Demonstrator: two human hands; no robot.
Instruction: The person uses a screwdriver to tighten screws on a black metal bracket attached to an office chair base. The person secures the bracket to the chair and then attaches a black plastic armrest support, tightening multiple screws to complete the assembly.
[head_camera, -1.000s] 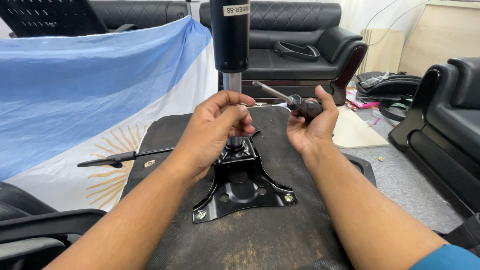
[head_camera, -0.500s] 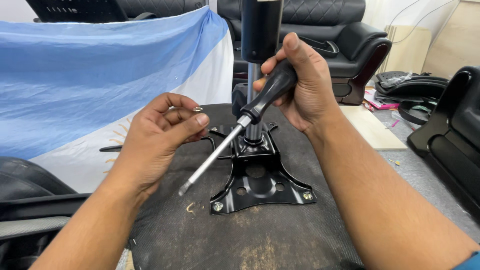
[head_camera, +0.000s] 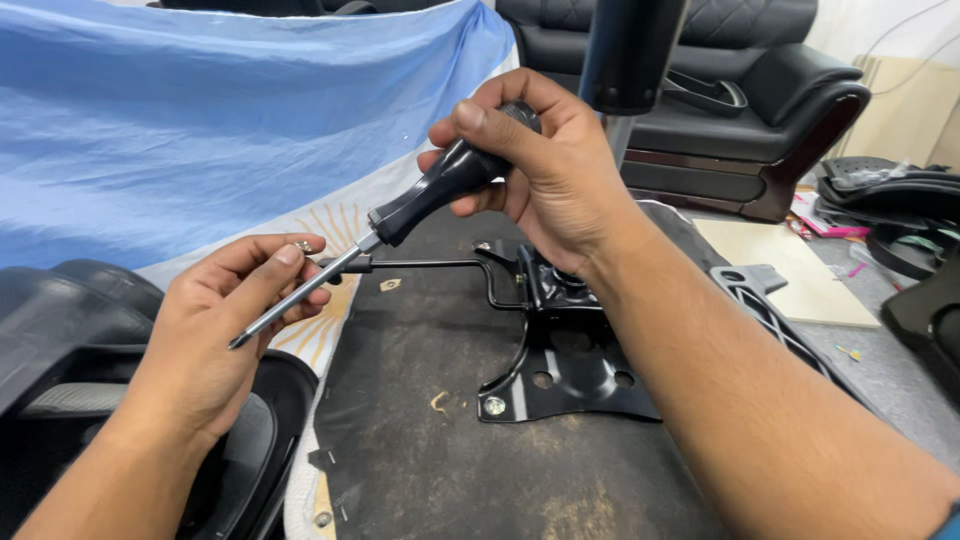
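My right hand (head_camera: 545, 170) grips the black handle of a screwdriver (head_camera: 400, 215) whose steel shaft slants down to the left. My left hand (head_camera: 235, 320) is curled beneath the shaft, fingertips pinching a small screw (head_camera: 303, 245) near its tip. Below lies an upturned office chair seat (head_camera: 440, 440) with a black metal mechanism plate (head_camera: 560, 375) bolted to it. A black gas cylinder (head_camera: 630, 50) rises from the plate behind my right hand. A thin lever rod (head_camera: 420, 265) sticks out from the plate toward the left.
A light blue and white cloth with a sun emblem (head_camera: 200, 130) is draped at left. A black chair part (head_camera: 60, 340) sits under my left arm. A black sofa (head_camera: 760, 100) stands behind, with a wooden board (head_camera: 790, 270) and black parts (head_camera: 900, 210) on the floor at right.
The view has shifted left and closer. My right hand carried the screwdriver further left and up, and my left hand moved under its tip with the screw.
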